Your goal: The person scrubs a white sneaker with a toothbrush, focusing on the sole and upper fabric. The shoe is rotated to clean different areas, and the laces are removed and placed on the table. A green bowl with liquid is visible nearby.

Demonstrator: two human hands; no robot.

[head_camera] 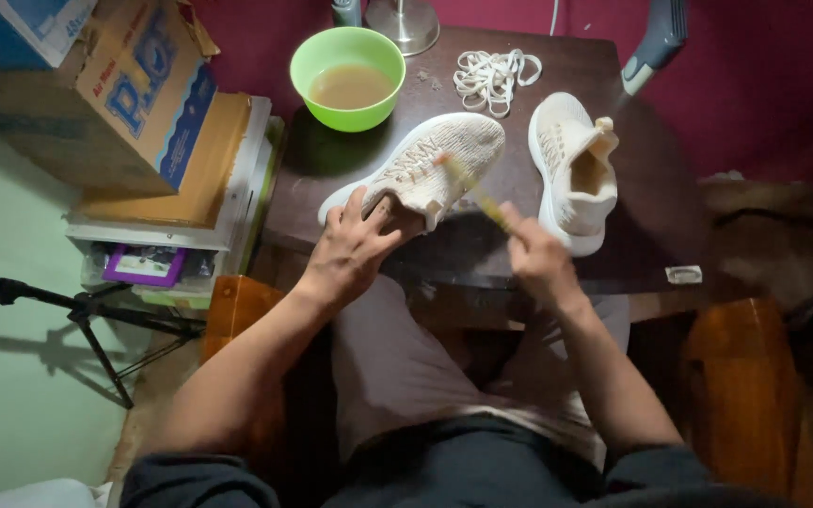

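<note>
A cream knit sneaker [435, 160] lies on the dark wooden table [642, 216], toe pointing away to the upper right. My left hand [350, 249] grips its heel end and holds it steady. My right hand [536, 256] is closed around a thin yellow brush [472, 193], whose blurred tip rests on the shoe's upper. A second cream sneaker [571, 169] stands to the right, its opening facing up, untouched.
A green bowl [347, 75] of murky liquid sits at the table's back left. White laces [494, 75] lie in a pile behind the shoes. Cardboard boxes [124, 85] and stacked books stand left; a tripod leg [87, 315] crosses the floor.
</note>
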